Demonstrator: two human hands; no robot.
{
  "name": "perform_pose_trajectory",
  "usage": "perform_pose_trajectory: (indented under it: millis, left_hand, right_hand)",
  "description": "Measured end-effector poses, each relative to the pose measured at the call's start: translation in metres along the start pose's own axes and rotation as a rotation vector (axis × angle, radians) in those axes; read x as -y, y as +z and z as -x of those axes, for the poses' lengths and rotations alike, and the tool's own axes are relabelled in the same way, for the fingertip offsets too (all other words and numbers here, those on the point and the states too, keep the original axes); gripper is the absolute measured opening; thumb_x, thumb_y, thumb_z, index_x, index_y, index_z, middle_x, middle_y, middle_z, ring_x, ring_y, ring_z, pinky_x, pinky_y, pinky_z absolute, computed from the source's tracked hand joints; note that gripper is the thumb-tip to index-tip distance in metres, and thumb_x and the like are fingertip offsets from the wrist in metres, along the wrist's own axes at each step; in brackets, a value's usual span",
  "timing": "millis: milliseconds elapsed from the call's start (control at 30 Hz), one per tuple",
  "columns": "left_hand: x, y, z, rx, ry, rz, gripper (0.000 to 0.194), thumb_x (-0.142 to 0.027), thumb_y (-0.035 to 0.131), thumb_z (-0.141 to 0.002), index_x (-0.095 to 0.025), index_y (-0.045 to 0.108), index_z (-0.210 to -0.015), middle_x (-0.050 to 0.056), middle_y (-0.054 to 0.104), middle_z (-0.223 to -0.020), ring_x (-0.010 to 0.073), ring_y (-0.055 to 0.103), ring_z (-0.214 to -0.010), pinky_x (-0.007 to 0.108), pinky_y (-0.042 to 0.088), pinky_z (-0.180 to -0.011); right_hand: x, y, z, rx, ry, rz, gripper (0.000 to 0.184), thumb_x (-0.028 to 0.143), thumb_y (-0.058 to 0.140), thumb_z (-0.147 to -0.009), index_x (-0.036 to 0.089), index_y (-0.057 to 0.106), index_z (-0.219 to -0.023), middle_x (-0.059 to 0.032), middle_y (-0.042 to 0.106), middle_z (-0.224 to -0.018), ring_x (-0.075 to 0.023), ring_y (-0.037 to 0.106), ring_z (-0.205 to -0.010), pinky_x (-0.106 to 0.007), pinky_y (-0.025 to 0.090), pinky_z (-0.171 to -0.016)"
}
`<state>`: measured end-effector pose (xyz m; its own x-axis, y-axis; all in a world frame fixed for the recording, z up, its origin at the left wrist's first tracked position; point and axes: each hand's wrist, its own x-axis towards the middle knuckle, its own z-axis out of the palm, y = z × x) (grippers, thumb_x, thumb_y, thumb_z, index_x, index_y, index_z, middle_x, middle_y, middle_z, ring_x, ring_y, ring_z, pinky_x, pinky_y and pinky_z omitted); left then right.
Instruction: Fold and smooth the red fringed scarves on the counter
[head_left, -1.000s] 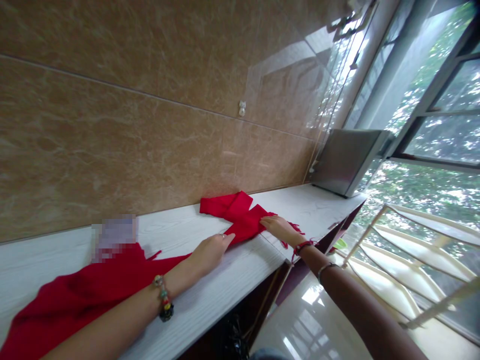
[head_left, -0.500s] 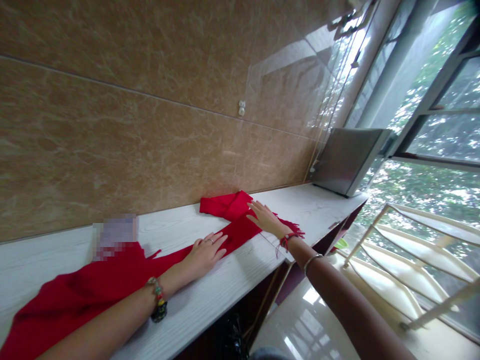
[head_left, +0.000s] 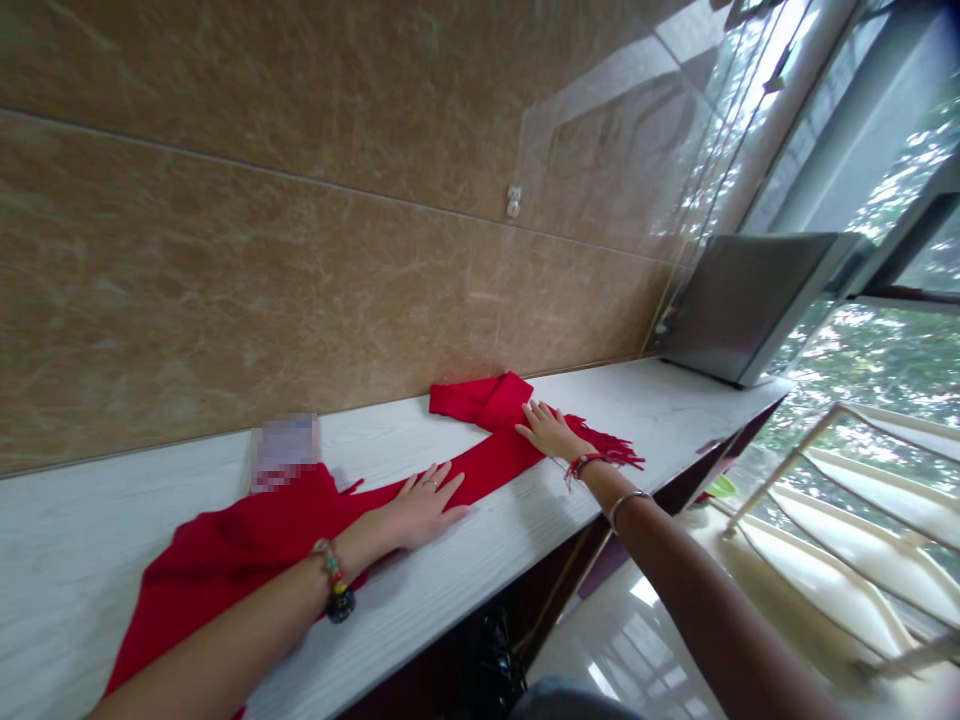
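Observation:
A red scarf [head_left: 495,470] with a fringed end lies along the white wood-grain countertop [head_left: 390,445]. Its far part is folded over near the wall, and its near part spreads wide and rumpled at the left. My left hand [head_left: 416,510] rests on the narrow middle stretch, palm down with fingers spread. Farther along, beside the fringe, my right hand [head_left: 549,432] lies flat on the scarf, fingers extended. Neither hand grips the cloth. My left forearm covers part of the wide red section.
A blurred-out flat item [head_left: 289,445] lies by the wall, partly beneath the scarf. A grey metal box-like appliance [head_left: 750,300] stands at the counter's far end. On the right is a cream tiered rack [head_left: 847,540] near the window. Brown marbled tiles [head_left: 300,270] back the counter.
The view has swung slightly left, so things appear farther right. Both hands stay flat on the scarf, and the fringe beyond my right hand shows more fully.

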<state>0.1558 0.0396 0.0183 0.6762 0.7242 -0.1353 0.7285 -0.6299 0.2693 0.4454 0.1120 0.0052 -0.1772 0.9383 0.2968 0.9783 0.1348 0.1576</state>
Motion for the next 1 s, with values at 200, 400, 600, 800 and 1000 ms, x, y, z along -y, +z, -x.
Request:
perform_pose_trajectory:
  millis: [200, 400, 600, 800, 1000]
  left_hand:
    - [0.061, -0.043, 0.072, -0.074, -0.163, -0.022, 0.058, -0.046, 0.043, -0.079, -0.017, 0.038, -0.130, 0.014, 0.028, -0.140, 0.0277, 0.021, -0.130, 0.047, 0.018, -0.102]
    - [0.120, -0.036, 0.139, -0.259, -0.216, 0.100, 0.059, -0.049, 0.039, -0.078, -0.014, 0.045, -0.124, 0.010, 0.043, -0.133, 0.0231, 0.038, -0.121, 0.036, 0.025, -0.103]
    - [0.157, -0.013, 0.196, -0.402, -0.233, 0.172, 0.055, -0.051, 0.044, -0.076, -0.021, 0.047, -0.121, 0.006, 0.050, -0.127, 0.0236, 0.045, -0.115, 0.037, 0.030, -0.101]
    - [0.165, -0.003, 0.208, -0.452, -0.310, 0.285, 0.069, -0.048, 0.048, -0.074, -0.012, 0.032, -0.130, 0.012, 0.040, -0.133, 0.0240, 0.040, -0.120, 0.039, 0.028, -0.102]
    - [0.166, 0.002, 0.200, -0.488, -0.302, 0.421, 0.072, -0.046, 0.057, -0.068, -0.013, 0.035, -0.128, 0.013, 0.044, -0.129, 0.0250, 0.046, -0.114, 0.041, 0.034, -0.099]
  right_hand:
    - [0.072, -0.032, 0.016, -0.182, -0.236, -0.275, 0.053, 0.040, 0.042, -0.085, 0.009, 0.039, -0.128, -0.0197, 0.029, -0.138, -0.0308, 0.017, -0.130, -0.052, 0.024, -0.101]
    - [0.183, -0.054, 0.054, -0.004, -0.635, -0.567, 0.051, 0.036, 0.045, -0.085, 0.011, 0.039, -0.129, -0.0155, 0.040, -0.133, -0.0217, 0.030, -0.126, -0.038, 0.030, -0.102]
    - [0.218, -0.044, 0.071, 0.019, -0.674, -0.591, 0.049, 0.031, 0.048, -0.083, 0.014, 0.040, -0.128, -0.0147, 0.045, -0.129, -0.0216, 0.038, -0.121, -0.043, 0.029, -0.102]
    - [0.215, -0.037, 0.074, -0.030, -0.650, -0.622, 0.046, 0.027, 0.051, -0.082, 0.015, 0.043, -0.126, -0.0134, 0.049, -0.126, -0.0218, 0.042, -0.118, -0.042, 0.032, -0.100]
    - [0.215, -0.027, 0.071, -0.069, -0.681, -0.622, 0.039, 0.026, 0.049, -0.083, 0.017, 0.049, -0.121, -0.0111, 0.053, -0.122, -0.0210, 0.044, -0.116, -0.041, 0.035, -0.099]
